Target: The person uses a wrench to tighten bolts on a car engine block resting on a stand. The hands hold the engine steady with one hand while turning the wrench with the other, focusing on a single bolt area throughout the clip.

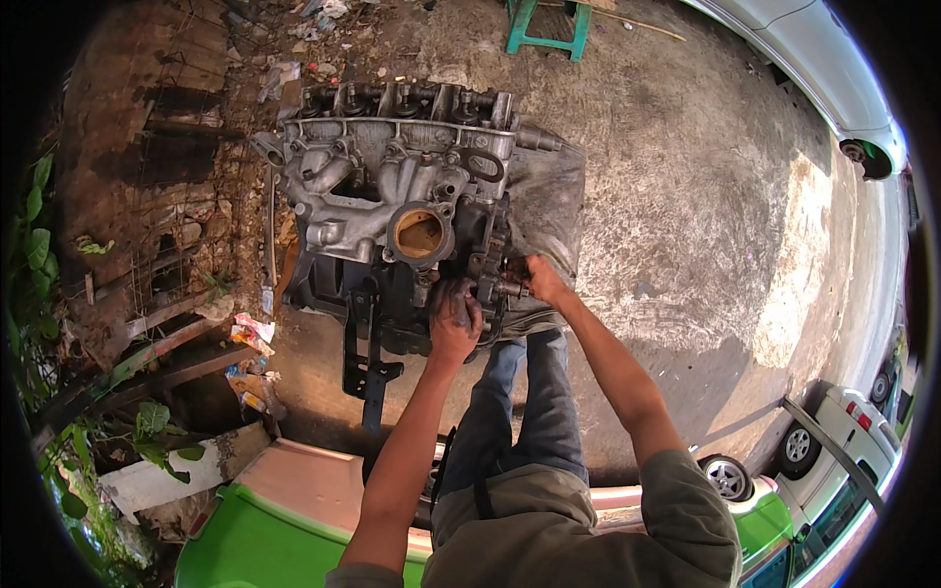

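The engine (392, 181) stands in front of the person, its row of valve parts (402, 101) along the far side and a round port (420, 235) with a brownish inside facing up near its middle; both hands are at the engine's near right corner, just beside each other. The left hand (456, 312), darkened over the knuckles, lies back upward against the engine's near side; its fingers are bent, about half closed, with the tips out of sight, so one cannot tell whether it has hold of anything. The right hand (538, 278) comes to the engine's right end; its fingers are curled in, nearly closed, beside a short metal pin (512, 288), and one cannot tell whether they grip it.

A black bracket (363, 343) hangs from the engine's near side, left of the left hand; a grey sheet (554, 211) shows at the engine's right; the jeans (544, 402) are on the near side of the engine. Beyond the engine is a green stool (547, 29), with a stick (642, 24) to its right; litter (253, 333) and plants (39, 250) lie left of the engine; a green car (250, 539) is nearer the person than the engine; a silver car (833, 69) and a white van (848, 426) stand well apart from the engine, on its right.
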`<action>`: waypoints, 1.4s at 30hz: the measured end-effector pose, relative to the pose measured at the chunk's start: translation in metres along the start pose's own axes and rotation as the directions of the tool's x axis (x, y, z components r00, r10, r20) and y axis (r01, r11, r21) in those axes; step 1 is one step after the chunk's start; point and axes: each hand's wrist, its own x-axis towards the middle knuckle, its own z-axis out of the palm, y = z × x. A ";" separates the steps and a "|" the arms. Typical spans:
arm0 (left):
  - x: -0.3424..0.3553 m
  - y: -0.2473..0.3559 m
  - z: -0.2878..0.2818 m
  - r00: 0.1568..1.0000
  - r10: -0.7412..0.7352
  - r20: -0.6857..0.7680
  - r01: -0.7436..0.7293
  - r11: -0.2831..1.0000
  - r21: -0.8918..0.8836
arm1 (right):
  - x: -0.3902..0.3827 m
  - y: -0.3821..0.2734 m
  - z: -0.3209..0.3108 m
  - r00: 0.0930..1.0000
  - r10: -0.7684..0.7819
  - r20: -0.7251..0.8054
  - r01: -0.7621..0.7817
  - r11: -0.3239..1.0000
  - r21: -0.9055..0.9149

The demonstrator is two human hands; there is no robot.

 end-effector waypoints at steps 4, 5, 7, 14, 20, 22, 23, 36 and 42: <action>-0.001 0.001 0.000 1.000 -0.001 0.003 0.001 1.000 0.019 | 0.008 0.002 0.000 0.997 0.046 0.061 -0.041 0.995 -0.086; -0.001 0.001 0.000 1.000 -0.010 0.005 0.010 1.000 0.016 | 0.008 0.000 -0.001 0.989 0.127 0.078 -0.121 0.990 -0.073; -0.001 0.002 0.000 1.000 -0.018 0.006 0.018 1.000 0.015 | 0.004 -0.009 -0.005 0.944 0.302 0.130 -0.328 0.836 0.439; -0.001 0.001 0.000 1.000 0.007 -0.005 -0.007 1.000 0.028 | -0.006 -0.049 -0.030 0.824 0.483 0.296 -0.566 0.681 0.465; -0.001 -0.001 0.001 1.000 0.028 -0.009 -0.028 0.999 0.033 | -0.029 -0.026 -0.024 0.947 0.270 0.173 -0.315 0.671 0.671; -0.002 -0.002 0.002 0.999 0.034 -0.009 -0.033 0.999 0.034 | -0.028 -0.012 -0.018 0.973 0.151 0.177 -0.228 0.774 0.591; -0.002 -0.002 0.002 0.999 0.033 -0.009 -0.033 0.999 0.030 | -0.026 -0.005 -0.016 0.968 0.148 0.205 -0.237 0.814 0.530; -0.001 0.002 0.002 1.000 -0.030 0.001 0.030 1.000 0.006 | 0.004 0.023 0.011 0.994 0.104 0.033 -0.108 0.966 0.236; 0.002 0.004 -0.002 1.000 0.000 -0.007 -0.001 1.000 -0.006 | 0.006 0.015 0.006 0.948 0.291 0.133 -0.319 0.835 0.449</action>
